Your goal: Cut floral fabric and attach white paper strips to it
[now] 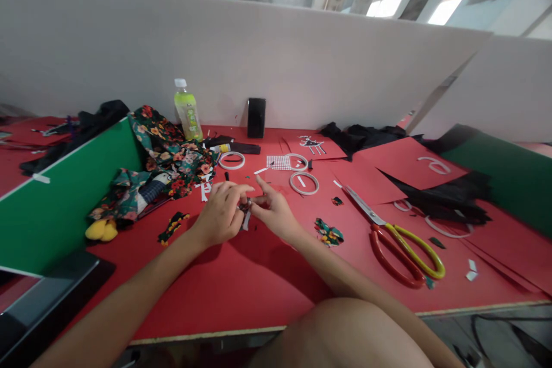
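Note:
My left hand (221, 214) and my right hand (276, 214) meet above the middle of the red table (224, 299). Between their fingertips they pinch a small dark-and-white scrap (245, 219), mostly covered by the fingers; its material is hard to tell. To the left lies a cut strip of flowered fabric (173, 227). A crumpled flowered fabric piece (329, 232) and a tiny fabric scrap (337, 201) lie to the right. Large scissors (388, 236) with one red and one yellow handle rest open beyond my right forearm.
Rolls of white tape (304, 183) and a checked sheet (278, 163) lie ahead. Farther back stand a drink bottle (188, 110) and a dark phone (256, 118). Flowered cloth (172, 152) is heaped by the green divider (77, 190). Red sheets (407, 161) cover black material (444, 204) at right.

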Demonstrator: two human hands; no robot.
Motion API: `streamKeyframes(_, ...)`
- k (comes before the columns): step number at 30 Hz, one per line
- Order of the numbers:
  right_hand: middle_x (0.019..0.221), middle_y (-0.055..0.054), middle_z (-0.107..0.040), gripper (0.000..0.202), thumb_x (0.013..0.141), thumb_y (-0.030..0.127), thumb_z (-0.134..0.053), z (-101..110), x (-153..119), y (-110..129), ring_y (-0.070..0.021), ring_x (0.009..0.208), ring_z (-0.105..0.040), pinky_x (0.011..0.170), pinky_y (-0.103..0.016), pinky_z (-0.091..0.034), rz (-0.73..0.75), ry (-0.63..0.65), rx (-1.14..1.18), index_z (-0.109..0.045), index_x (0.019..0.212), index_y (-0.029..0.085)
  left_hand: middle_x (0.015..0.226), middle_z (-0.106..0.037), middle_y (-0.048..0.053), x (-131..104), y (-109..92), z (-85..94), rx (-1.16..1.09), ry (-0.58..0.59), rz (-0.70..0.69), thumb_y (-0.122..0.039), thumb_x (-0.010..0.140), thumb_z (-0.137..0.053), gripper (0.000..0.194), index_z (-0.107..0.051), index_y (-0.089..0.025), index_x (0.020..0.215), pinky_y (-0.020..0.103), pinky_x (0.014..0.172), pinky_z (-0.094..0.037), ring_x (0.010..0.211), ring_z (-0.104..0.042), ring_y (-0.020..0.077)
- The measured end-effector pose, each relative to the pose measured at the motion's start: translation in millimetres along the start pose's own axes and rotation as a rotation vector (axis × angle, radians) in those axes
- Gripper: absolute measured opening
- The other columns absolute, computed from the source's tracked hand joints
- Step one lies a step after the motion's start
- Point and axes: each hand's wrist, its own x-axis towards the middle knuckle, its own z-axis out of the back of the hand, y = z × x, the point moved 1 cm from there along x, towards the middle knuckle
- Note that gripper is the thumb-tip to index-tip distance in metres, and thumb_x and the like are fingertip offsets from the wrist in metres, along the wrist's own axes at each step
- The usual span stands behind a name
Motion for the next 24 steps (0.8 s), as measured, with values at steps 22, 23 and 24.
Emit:
streamKeyframes(22,0.063,0.005,-0.065,0.071,0.069,0.016,-0.061,2,-2,13,-0.0126,0.062,-0.060,0.066,-0.027,-0.047,-0.136,-0.100,0.176,-0.039,0.137,0.013,0.086,-0.059,0.003,0,1,0.2,-0.169,-0.037,0.149,-0.004,0.071,-0.038,0.046,-0.043,-0.020,0.113,0.039,0.087,-0.037,0.089,-0.052,0.0214)
streamKeyframes(23,0.061,0.005,-0.064,0.070,0.069,0.016,-0.060,2,-2,13,-0.0122,0.061,-0.060,0.066,-0.027,-0.047,-0.131,-0.104,0.182,-0.040,0.136,0.012,0.086,-0.059,0.003,0,1,0.2,-0.173,-0.040,0.146,-0.003,0.071,-0.038,0.046,-0.043,-0.020,0.114,0.038,0.087,-0.037,0.089,-0.052,0.0213)
streamKeyframes(24,0.059,0.006,-0.062,0.070,0.069,0.015,-0.059,2,-2,13,-0.0118,0.060,-0.059,0.067,-0.028,-0.047,-0.126,-0.106,0.189,-0.040,0.136,0.012,0.086,-0.059,0.003,0,1,0.3,-0.177,-0.044,0.145,-0.003,0.071,-0.038,0.046,-0.043,-0.020,0.114,0.038,0.086,-0.037,0.089,-0.052,0.0212)
